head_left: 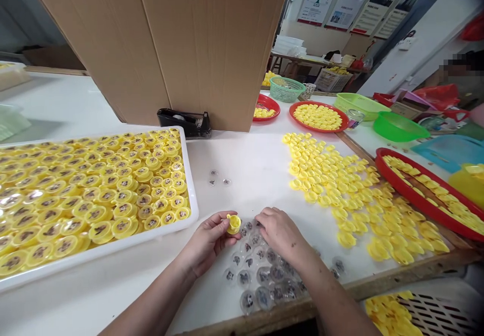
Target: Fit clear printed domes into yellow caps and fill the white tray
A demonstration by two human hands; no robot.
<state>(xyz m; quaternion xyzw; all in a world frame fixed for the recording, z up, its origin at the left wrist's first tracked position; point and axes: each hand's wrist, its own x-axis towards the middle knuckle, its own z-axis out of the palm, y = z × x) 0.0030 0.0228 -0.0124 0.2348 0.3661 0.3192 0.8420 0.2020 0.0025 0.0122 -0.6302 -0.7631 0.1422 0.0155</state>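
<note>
My left hand [215, 232] is closed on a small yellow plastic cup [234, 224] with a little tab, its hollow side tipped up between thumb and fingers. Just to the right, my right hand [280, 232] reaches down with curled fingers among clear round plastic caps [263, 275] that bear small dark pictures. Its fingertips are at the tabletop, partly hidden, so I cannot make out what they pinch. Several of these caps lie under and around the right forearm. A few more small clear caps [212, 181] lie apart, beyond the left hand.
At left a white tray [192, 194] holds rows of yellow pieces with pictures. Loose yellow cups [333, 184] spread over the table at right, beside red trays [393, 174]. A black tape dispenser [184, 123] stands before a tall cardboard box [181, 48]. Green baskets [287, 90] stand farther back.
</note>
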